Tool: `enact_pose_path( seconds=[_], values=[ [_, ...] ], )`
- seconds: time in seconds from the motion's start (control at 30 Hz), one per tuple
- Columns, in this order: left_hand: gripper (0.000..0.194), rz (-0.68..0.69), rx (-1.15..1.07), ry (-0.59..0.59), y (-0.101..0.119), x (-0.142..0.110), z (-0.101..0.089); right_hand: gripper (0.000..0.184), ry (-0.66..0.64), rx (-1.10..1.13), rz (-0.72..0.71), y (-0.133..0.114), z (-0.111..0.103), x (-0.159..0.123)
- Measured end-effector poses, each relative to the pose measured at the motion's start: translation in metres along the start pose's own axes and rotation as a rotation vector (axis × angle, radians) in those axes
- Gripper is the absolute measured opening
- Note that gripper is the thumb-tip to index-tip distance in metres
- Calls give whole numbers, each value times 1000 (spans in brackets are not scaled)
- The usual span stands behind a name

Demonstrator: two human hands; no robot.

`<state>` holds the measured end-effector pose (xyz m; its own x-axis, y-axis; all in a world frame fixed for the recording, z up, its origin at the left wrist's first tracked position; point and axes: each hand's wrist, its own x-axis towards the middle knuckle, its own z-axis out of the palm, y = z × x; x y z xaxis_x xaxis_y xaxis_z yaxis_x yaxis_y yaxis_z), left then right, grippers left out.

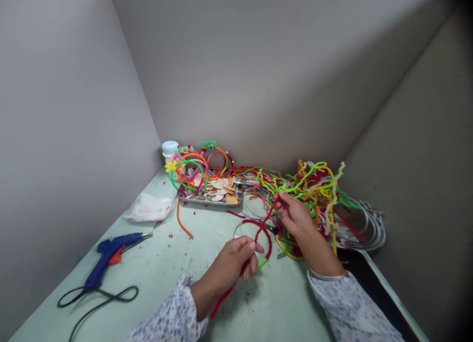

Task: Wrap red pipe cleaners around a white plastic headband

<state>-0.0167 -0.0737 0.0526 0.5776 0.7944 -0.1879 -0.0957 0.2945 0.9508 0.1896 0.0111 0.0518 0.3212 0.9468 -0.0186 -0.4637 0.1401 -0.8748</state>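
My left hand (238,256) is closed on a red pipe cleaner (266,218), whose tail comes out below the hand toward the sleeve. Up and to the right, my right hand (293,214) pinches the upper end of the same pipe cleaner between thumb and fingertips. Beside the left fingers is a wire hoop (269,246), partly covered in red fuzzy pipe cleaner with a short green piece (262,263) low on it. Whether the left fingers also grip the hoop is hidden.
A tangled heap of coloured pipe cleaners (318,184) and coiled grey wire (373,228) lie right. Behind stands a metal tray (210,202) of shells with finished-looking hoops (192,167). A blue glue gun (103,260), its cord and a white plastic bag (150,207) lie left.
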Motion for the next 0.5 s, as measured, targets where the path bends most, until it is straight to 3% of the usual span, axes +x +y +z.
enact_pose_path(
  seconds=[0.17, 0.5],
  values=[
    [30, 12, 10, 54, -10, -2, -2, 17, 23, 83, 81, 0, -5, 2],
    [35, -60, -97, -27, -28, 2, 1, 19, 118, 130, 96, -10, -14, 10]
  ],
)
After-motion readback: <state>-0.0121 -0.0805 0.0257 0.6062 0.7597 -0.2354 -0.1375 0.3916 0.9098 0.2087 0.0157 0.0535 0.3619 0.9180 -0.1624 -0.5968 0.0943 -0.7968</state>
